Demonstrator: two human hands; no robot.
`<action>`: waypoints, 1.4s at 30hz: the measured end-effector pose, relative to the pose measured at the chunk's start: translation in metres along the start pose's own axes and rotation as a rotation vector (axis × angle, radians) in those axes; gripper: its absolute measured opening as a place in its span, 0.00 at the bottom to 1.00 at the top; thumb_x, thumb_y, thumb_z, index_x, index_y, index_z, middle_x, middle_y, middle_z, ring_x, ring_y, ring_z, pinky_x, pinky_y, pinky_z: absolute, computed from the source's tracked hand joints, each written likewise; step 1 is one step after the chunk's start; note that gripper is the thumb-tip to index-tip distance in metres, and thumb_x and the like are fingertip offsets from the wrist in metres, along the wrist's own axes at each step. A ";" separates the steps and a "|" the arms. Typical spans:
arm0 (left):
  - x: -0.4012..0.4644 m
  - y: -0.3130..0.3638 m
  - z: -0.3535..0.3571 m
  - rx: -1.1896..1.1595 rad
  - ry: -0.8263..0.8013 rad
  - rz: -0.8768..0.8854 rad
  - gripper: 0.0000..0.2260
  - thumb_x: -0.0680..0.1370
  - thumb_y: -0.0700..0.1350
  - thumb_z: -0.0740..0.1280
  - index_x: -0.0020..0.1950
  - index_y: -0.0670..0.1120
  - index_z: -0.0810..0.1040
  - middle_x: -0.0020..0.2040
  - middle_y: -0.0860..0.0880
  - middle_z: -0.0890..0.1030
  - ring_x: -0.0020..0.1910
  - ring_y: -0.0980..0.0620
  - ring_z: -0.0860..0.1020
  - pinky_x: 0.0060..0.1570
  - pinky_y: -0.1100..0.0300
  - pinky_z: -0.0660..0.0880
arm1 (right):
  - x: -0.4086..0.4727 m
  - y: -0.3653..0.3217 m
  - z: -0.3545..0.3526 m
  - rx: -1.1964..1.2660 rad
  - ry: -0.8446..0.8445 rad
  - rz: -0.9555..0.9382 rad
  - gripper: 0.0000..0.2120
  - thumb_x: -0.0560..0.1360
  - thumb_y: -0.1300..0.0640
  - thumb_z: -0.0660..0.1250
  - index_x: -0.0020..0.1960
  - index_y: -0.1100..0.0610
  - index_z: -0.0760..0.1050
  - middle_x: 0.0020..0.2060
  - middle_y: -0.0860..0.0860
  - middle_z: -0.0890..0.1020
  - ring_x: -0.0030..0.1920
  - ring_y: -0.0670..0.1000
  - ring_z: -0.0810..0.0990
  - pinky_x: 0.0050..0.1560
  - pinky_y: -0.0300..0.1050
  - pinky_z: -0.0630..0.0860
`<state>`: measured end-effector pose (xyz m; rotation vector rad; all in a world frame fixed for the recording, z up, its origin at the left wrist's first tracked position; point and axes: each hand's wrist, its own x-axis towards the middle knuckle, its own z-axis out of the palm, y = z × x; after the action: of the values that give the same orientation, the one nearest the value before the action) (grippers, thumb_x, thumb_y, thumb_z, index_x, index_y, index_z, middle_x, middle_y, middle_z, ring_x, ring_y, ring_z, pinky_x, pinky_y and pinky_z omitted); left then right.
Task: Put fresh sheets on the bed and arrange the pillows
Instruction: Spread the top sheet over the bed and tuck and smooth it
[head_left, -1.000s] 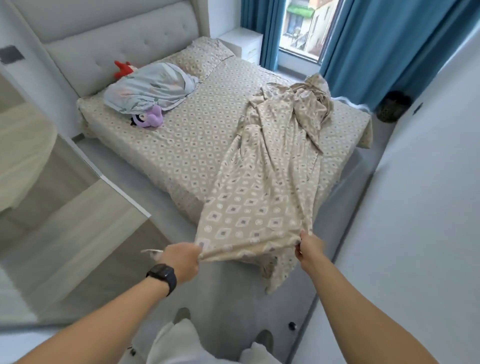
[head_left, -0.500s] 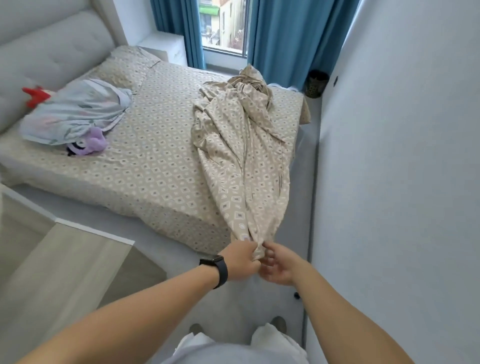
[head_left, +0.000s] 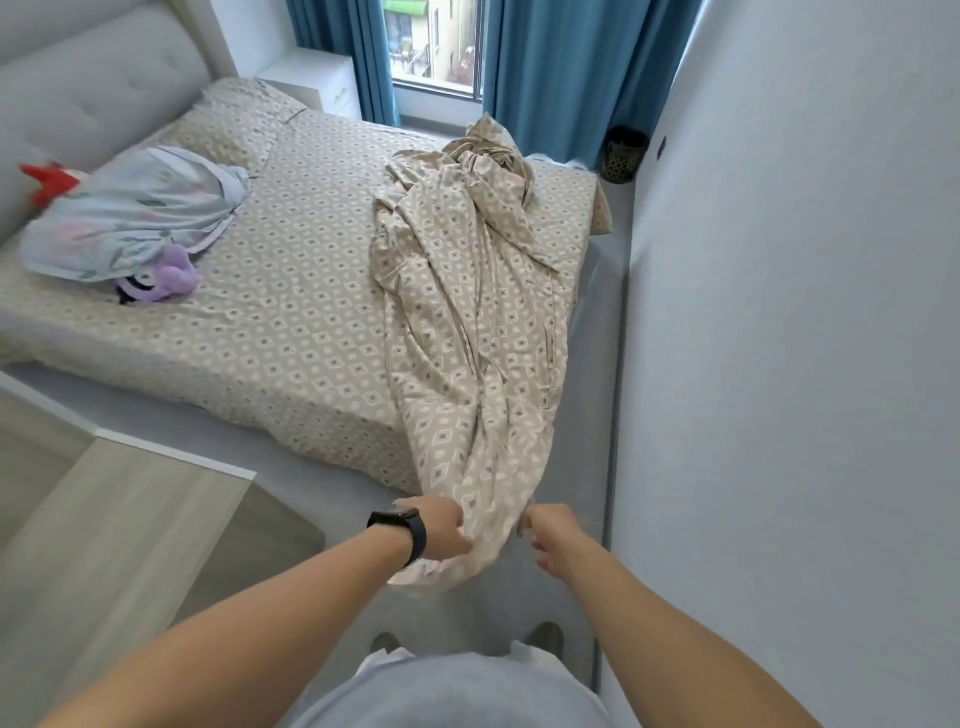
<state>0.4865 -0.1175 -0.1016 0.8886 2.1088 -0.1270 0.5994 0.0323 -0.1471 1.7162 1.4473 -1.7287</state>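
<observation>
A beige diamond-patterned loose sheet (head_left: 467, 322) lies bunched along the right side of the bed (head_left: 291, 312) and hangs off its foot corner. My left hand (head_left: 441, 530), with a black watch on the wrist, grips the sheet's lower end. My right hand (head_left: 550, 535) holds the same end from the right, fingers curled at the cloth's edge. The mattress wears a matching fitted sheet. A matching pillow (head_left: 239, 119) lies by the grey headboard (head_left: 88, 88).
A pale blue bundle of cloth (head_left: 130, 213) sits on the bed's left, with a purple plush (head_left: 161, 280) and a red toy (head_left: 44, 179) beside it. White wall close on the right, narrow floor strip, dark bin (head_left: 623, 156), nightstand (head_left: 317, 78), blue curtains (head_left: 561, 67), wooden panel (head_left: 114, 519) on the left.
My hands came together from a wide spread on the sheet's edge, then parted slightly. The view shifted right toward the bed's foot corner and the wall.
</observation>
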 end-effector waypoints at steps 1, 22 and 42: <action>0.001 0.002 -0.001 -0.022 0.021 -0.010 0.21 0.78 0.60 0.61 0.64 0.49 0.78 0.61 0.49 0.80 0.56 0.46 0.80 0.54 0.53 0.77 | 0.000 0.000 -0.003 0.004 -0.004 -0.003 0.17 0.74 0.64 0.62 0.63 0.60 0.74 0.49 0.52 0.75 0.48 0.52 0.75 0.41 0.46 0.72; 0.057 0.134 -0.071 -0.576 0.325 0.150 0.10 0.81 0.47 0.62 0.58 0.52 0.81 0.49 0.54 0.82 0.46 0.55 0.80 0.50 0.58 0.77 | 0.019 -0.099 -0.119 0.003 -0.048 -0.485 0.08 0.81 0.59 0.60 0.53 0.52 0.77 0.46 0.50 0.80 0.41 0.49 0.76 0.45 0.46 0.74; 0.198 0.123 -0.228 -0.982 0.287 0.209 0.11 0.82 0.39 0.60 0.53 0.46 0.83 0.46 0.47 0.84 0.38 0.57 0.80 0.35 0.70 0.73 | 0.091 -0.297 -0.144 -0.132 -0.070 -0.610 0.09 0.77 0.59 0.63 0.51 0.51 0.81 0.43 0.48 0.83 0.39 0.47 0.78 0.44 0.43 0.75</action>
<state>0.3337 0.1685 -0.0713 0.5121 1.9401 1.1035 0.4247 0.3166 -0.0682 1.1989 2.1499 -1.8825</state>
